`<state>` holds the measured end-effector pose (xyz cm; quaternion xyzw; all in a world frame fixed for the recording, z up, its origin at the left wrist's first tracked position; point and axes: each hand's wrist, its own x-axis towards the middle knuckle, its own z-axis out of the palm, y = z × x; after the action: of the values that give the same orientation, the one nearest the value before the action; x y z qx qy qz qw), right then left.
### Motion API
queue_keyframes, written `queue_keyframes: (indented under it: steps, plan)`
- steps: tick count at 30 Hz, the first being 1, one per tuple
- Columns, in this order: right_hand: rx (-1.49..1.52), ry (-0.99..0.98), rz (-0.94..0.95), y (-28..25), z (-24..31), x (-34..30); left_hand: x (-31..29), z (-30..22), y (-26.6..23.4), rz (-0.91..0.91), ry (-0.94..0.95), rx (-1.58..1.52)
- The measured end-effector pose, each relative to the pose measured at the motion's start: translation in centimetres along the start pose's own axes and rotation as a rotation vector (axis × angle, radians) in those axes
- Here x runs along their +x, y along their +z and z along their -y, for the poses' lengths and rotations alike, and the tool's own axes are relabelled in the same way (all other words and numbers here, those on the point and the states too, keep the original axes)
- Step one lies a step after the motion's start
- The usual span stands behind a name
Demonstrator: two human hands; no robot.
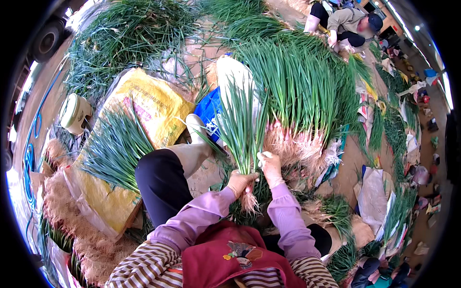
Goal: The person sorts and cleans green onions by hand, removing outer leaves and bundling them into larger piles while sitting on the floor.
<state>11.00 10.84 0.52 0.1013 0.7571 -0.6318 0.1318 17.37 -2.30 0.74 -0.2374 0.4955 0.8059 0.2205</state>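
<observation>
My left hand point(241, 182) is closed round the lower stalks of a bunch of green onions point(240, 122). The leaves of the bunch point away from me, and its pale roots point(249, 201) hang below my fist. Close beside it, my right hand point(270, 168) has its fingers closed at the right edge of the stalks; what they pinch is too small to make out. Just beyond, to the right, lies a broad row of green onions point(302, 84) with reddish bulbs and tan roots toward me.
Another bundle of green onions point(117, 149) rests on yellow sacks point(158, 108) at left. A loose green heap point(129, 36) lies far left. A white bucket point(75, 114) and blue hose point(30, 168) are at the left edge. Another person point(353, 24) crouches far right.
</observation>
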Motion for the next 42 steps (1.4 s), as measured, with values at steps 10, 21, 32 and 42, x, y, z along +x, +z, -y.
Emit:
queue_keyframes:
  steps: [10, 21, 32, 42]
  plan:
    - [-0.88, 0.025, -0.069, -2.4, 7.8, -2.4, 0.4, -3.0, -1.0, 0.027, 0.044, -0.081]
    - [-0.693, 0.082, 0.139, -0.3, 7.5, -6.1, 0.9, -3.8, -0.9, 0.077, -0.066, -0.022]
    - [0.195, 0.086, 0.037, -0.5, 1.3, -4.4, -0.2, -1.6, -0.5, 0.204, -0.068, 0.055]
    - [-1.052, 0.291, 0.615, -6.3, -2.9, -1.9, -1.1, -2.9, 0.3, 0.173, 0.067, -0.02]
